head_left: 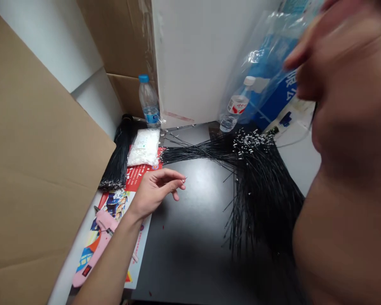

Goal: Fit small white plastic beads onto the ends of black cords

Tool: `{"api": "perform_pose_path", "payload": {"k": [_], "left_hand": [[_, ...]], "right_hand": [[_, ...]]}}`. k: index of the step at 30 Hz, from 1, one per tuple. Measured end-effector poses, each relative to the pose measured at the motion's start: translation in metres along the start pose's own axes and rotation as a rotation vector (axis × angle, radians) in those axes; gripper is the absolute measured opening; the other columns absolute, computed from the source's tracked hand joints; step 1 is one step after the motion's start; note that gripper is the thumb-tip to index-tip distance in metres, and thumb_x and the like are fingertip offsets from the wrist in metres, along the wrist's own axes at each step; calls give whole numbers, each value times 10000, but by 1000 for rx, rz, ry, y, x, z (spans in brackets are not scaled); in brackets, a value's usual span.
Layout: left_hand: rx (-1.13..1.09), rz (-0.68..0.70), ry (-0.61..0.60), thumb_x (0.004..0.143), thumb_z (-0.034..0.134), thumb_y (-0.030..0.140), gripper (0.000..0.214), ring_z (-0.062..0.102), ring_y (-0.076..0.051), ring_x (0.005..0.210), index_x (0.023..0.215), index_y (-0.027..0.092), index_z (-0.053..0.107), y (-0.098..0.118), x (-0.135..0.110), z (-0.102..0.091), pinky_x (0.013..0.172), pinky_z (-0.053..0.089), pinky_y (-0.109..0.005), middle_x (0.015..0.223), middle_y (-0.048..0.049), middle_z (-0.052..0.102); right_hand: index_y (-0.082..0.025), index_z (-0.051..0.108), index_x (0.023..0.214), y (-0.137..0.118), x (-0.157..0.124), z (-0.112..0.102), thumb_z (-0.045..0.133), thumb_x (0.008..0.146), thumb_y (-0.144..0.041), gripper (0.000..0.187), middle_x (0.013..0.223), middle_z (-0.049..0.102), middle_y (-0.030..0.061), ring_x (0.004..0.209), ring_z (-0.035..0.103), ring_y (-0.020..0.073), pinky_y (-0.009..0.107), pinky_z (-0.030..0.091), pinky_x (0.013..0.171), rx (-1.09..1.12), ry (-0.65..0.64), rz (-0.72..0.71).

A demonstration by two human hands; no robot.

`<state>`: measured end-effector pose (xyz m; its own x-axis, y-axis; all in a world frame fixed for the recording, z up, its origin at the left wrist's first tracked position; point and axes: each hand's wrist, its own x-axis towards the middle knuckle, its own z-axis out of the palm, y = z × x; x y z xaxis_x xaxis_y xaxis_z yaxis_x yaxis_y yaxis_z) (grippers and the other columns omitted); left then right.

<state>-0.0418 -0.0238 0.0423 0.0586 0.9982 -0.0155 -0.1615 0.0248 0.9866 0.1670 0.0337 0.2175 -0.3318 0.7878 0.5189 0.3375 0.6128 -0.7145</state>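
Observation:
My left hand (160,186) is over the dark table, thumb and forefinger pinched together. A tiny thin dark tip shows at its fingertips, too small to name. My right hand (333,59) is raised close to the camera at the upper right, blurred, with its fingers curled; whatever they hold is hidden. Below it lies a big bundle of black wires (269,190), many with small white ends. Thinner black strands (197,152) stretch from that bundle leftward, beyond my left hand. A bag of small white pieces (144,147) lies at their left end.
A pink glue gun (97,250) rests on a printed sheet (141,250) at left. Another black wire bundle (116,156) lies behind it. Two water bottles, one blue-capped (149,103) and one white-capped (235,106), stand at the back. A cardboard panel (41,161) borders the left side.

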Motion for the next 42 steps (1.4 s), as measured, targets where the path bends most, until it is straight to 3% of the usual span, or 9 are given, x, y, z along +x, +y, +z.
{"api": "perform_pose_path", "payload": {"k": [2, 4, 7, 11, 17, 24, 42], "left_hand": [[23, 9, 3, 746, 792, 293, 145, 648, -128, 518, 796, 166, 744, 0, 0, 3, 533, 548, -264, 767, -54, 747], [36, 15, 19, 755, 786, 307, 160, 667, -136, 551, 812, 165, 738, 1, -1, 7, 565, 563, -271, 815, -63, 757], [22, -7, 26, 747, 794, 307, 184, 679, -147, 568, 831, 160, 721, 0, 0, 11, 594, 579, -281, 773, -53, 755], [-19, -52, 18, 738, 796, 307, 236, 718, -181, 687, 897, 149, 720, -6, 3, 13, 606, 593, -278, 788, -62, 762], [-4, -104, 18, 772, 764, 333, 219, 731, -217, 856, 876, 152, 700, -15, 5, 15, 636, 598, -274, 842, -79, 766], [27, -68, 26, 774, 765, 312, 195, 653, -97, 595, 871, 152, 711, -25, 7, 13, 638, 541, -231, 798, -8, 704], [-142, -216, -19, 703, 836, 356, 290, 639, -86, 586, 850, 142, 707, -31, 9, 17, 637, 491, -214, 779, -5, 709]], "right_hand": [[-270, 602, 883, 1, -20, 10, 593, 924, -310, 58, 925, 632, 12, 776, 619, 141, 295, 469, 647, -387, 88, -172], [-224, 600, 835, 18, -42, 32, 575, 896, -176, 82, 779, 643, 7, 661, 588, 132, 317, 485, 671, -528, -61, -179], [-189, 608, 819, 55, -75, 68, 577, 869, -142, 76, 753, 667, 4, 636, 585, 118, 255, 455, 598, -286, -238, -6], [-169, 636, 841, 89, -106, 95, 560, 904, -199, 103, 715, 668, 0, 602, 571, 99, 217, 428, 562, -28, -161, 290], [-166, 671, 850, 98, -118, 102, 578, 910, -270, 152, 714, 676, 5, 604, 567, 104, 219, 414, 562, 97, -94, 371], [-165, 667, 843, 108, -127, 111, 612, 880, -291, 143, 687, 653, 5, 593, 557, 106, 214, 418, 552, 171, -48, 421], [-165, 698, 830, 107, -130, 113, 618, 868, -240, 116, 744, 724, 19, 624, 623, 108, 204, 433, 556, 152, -76, 438]]}}
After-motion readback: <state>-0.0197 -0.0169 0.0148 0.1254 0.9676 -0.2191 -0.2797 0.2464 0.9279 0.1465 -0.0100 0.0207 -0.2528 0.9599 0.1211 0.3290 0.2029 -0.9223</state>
